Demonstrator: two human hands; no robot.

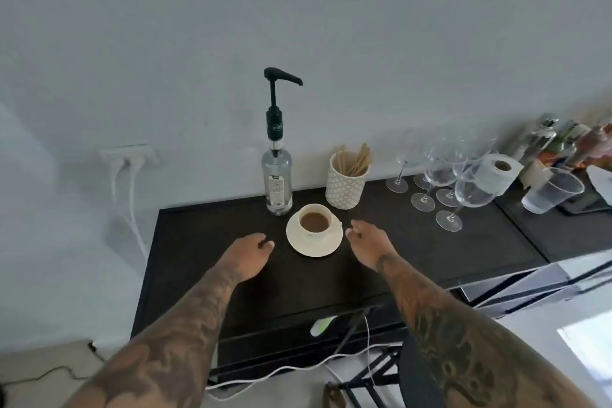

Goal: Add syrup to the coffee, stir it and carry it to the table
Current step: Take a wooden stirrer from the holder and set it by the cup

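A cream cup of brown coffee point(314, 220) stands on a cream saucer point(314, 247) on a dark cabinet top point(205, 232). Just behind it, to the left, rises a clear syrup bottle point(277, 182) with a tall black pump point(281, 76) whose spout points right. A patterned white holder of wooden stir sticks point(347, 180) stands to the right of the bottle. My left hand point(246, 255) hovers left of the saucer, fingers loosely curled, holding nothing. My right hand point(367, 243) hovers right of the saucer, fingers relaxed, also holding nothing. Neither hand touches the cup.
Several wine glasses point(443, 189) crowd the right of the cabinet top, with a paper roll point(496, 174), a plastic cup point(551, 190) and bottles point(563, 142) beyond. A wall socket with white cables point(129, 159) is at left. More cables point(298, 371) run under the cabinet.
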